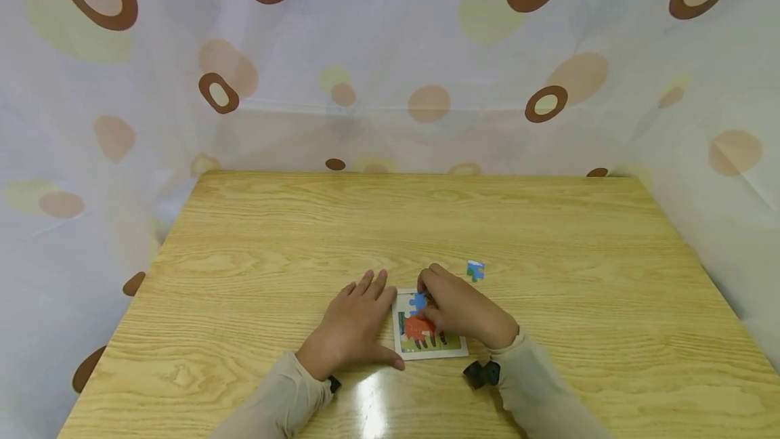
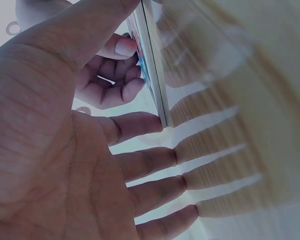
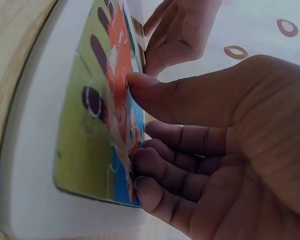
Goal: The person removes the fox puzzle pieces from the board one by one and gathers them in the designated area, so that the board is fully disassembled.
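1. Orange, green and blue are filling the picture puzzle (image 1: 420, 330), which is lying on the table (image 1: 244, 256) straight between your hands, its pale frame (image 1: 434, 355) facing up. An orange animal with dark legs is showing in it, and pale backing is showing at its eleven o'clock corner.
2. Your left hand (image 1: 356, 324) is resting at the puzzle's nine o'clock, released, with the fingers spreading straight. Its index fingertip is touching the frame's edge near ten o'clock; the thumb is reaching to the corner near seven, and the other fingertips are resting on the table.
3. Your right hand (image 1: 460, 307) is coming over the puzzle from two o'clock. Its thumb is touching the orange animal and its fingers are curling against the picture; whether they are pinching a piece, you cannot tell.
4. One loose piece (image 1: 476, 271), blue with white and green, is lying on the table between one and two o'clock of the puzzle, apart from it.
5. Toward four o'clock, a black device (image 1: 481, 374) is sitting by your right sleeve (image 1: 536, 385).
6. At twelve o'clock, a white sheet (image 1: 390, 46) with brown rings is hanging beyond the table.
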A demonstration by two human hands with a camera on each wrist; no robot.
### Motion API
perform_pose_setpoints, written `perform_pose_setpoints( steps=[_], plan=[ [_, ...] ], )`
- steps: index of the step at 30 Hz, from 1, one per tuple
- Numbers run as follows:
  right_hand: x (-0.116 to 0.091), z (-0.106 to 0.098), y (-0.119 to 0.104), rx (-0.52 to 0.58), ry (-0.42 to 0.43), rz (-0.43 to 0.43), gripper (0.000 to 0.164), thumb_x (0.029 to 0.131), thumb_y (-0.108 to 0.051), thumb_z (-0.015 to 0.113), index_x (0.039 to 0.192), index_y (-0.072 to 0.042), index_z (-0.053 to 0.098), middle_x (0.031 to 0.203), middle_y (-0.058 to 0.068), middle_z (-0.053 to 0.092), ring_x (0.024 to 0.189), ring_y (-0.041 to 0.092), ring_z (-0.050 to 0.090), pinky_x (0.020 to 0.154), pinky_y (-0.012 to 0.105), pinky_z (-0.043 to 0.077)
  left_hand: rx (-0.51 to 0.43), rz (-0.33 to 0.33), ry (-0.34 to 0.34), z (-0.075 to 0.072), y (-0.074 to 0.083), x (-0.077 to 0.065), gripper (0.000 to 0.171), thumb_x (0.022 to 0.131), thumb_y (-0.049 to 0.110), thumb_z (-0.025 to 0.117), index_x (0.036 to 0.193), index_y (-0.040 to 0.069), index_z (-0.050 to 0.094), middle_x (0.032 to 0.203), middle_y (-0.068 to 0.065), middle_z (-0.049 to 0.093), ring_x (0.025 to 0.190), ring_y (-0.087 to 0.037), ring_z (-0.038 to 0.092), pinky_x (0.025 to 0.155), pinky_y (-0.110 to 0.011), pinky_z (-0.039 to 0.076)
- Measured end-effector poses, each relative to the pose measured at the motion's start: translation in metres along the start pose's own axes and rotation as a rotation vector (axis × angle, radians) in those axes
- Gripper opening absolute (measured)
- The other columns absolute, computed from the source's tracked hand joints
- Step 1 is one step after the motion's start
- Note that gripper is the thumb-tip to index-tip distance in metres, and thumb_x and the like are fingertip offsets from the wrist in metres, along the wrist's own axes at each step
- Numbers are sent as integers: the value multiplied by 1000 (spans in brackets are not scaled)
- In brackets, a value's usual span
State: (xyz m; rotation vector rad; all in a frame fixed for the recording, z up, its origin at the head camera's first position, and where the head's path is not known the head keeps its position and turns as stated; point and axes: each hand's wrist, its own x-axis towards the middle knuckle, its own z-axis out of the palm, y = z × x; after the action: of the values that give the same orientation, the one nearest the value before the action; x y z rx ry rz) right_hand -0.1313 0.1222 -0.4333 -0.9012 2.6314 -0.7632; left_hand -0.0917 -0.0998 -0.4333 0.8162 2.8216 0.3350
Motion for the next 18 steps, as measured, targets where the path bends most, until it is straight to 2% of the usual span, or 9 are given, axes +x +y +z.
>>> perform_pose_setpoints(
  steps=[7, 18],
  plan=[
    [-1, 0, -1, 3, 14, -14, 25, 92, -10, 79, 102, -4, 57, 94, 3, 45, 70, 11, 45, 61, 24, 43, 0, -2, -3, 0, 0, -1, 106, 67, 72, 85, 145, 9, 50, 161, -24, 36, 149, -41, 35, 114, -55, 38],
    [-1, -1, 0, 12, 14, -16, 28, 92, -9, 79, 103, -5, 53, 93, 4, 46, 71, 11, 45, 62, 25, 43, 0, -1, 0, 1, 0, 1, 107, 67, 72, 84, 145, 9, 50, 161, -24, 36, 149, -42, 35, 114, -55, 38]
  ],
)
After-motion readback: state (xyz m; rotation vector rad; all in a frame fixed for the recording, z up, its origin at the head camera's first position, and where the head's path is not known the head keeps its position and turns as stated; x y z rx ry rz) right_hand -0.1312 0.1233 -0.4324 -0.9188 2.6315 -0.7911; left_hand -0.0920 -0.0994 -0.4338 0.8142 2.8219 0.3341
